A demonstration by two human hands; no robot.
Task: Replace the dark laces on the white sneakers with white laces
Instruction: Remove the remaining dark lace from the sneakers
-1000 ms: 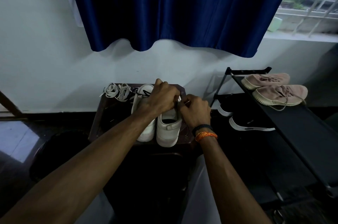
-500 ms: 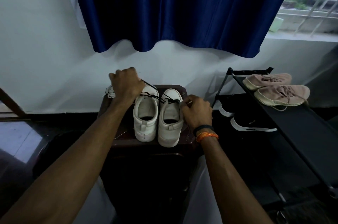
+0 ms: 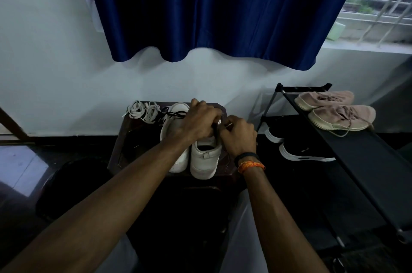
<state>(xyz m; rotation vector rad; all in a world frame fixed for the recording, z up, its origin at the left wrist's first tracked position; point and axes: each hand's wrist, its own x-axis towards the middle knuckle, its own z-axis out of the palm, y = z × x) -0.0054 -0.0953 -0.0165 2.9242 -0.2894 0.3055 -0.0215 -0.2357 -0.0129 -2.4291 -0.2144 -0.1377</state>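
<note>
A small dark table (image 3: 124, 139) stands against the wall, bare top left of the left hand (image 3: 198, 122). Both hands curl round the dark lace (image 3: 215, 131) over the right white sneaker (image 3: 206, 159); right hand (image 3: 239, 135) alongside. White laces (image 3: 145, 111) lie far-left. Half a second ago the left hand was raised leftward.

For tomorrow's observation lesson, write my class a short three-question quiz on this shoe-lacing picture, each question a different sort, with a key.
1. True or false: the white laces are already threaded into the sneakers.
2. Which sneaker do both hands work on? A) left sneaker B) right sneaker C) pink shoes
3. Fill in: the left hand and right hand meet at a ___ lace.

Key: 1 false, they lie bundled on the stool; 2 B; 3 dark.
</note>
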